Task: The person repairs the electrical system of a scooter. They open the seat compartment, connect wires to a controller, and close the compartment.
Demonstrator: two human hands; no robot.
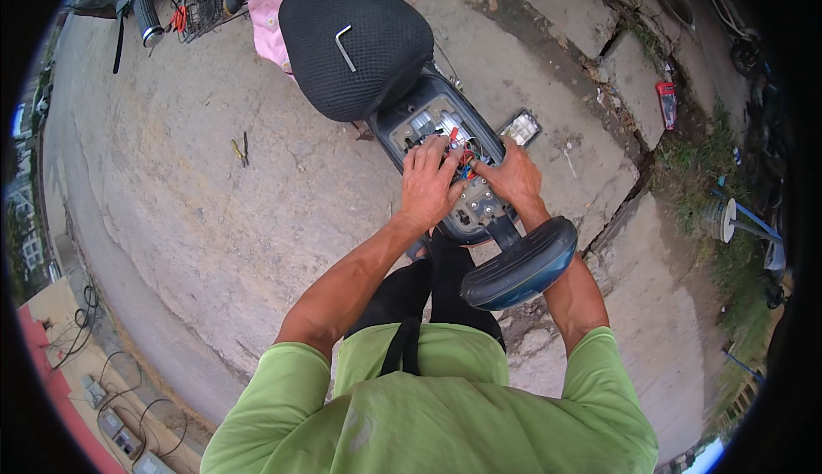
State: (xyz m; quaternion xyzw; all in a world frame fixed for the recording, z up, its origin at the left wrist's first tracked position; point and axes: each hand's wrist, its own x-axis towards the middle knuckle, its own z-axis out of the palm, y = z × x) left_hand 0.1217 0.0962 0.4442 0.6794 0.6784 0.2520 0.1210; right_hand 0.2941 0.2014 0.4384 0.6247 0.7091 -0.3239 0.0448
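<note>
An electric scooter's open compartment [398, 131] lies before me, with a silver box and a bundle of colored wires [467, 162] inside. My left hand [425, 183] reaches into it from the left, fingers bent down among the wires. From the right comes my right hand [514, 174], closed at the wires with its thumb toward the middle; its other fingertips are partly hidden. The black mesh-covered seat [377, 67] is just beyond the compartment, and an L-shaped hex key [343, 48] rests on top. A dark padded backrest [522, 268] stands over my right forearm.
Pliers with yellow handles [242, 150] lie on the concrete at left. A lamp with a clear lens [521, 126] sits right of the compartment. Pink cloth [270, 11] hangs beyond the seat, beside the handlebar grip [148, 22]. Cracked slabs and a red packet [666, 104] are at right.
</note>
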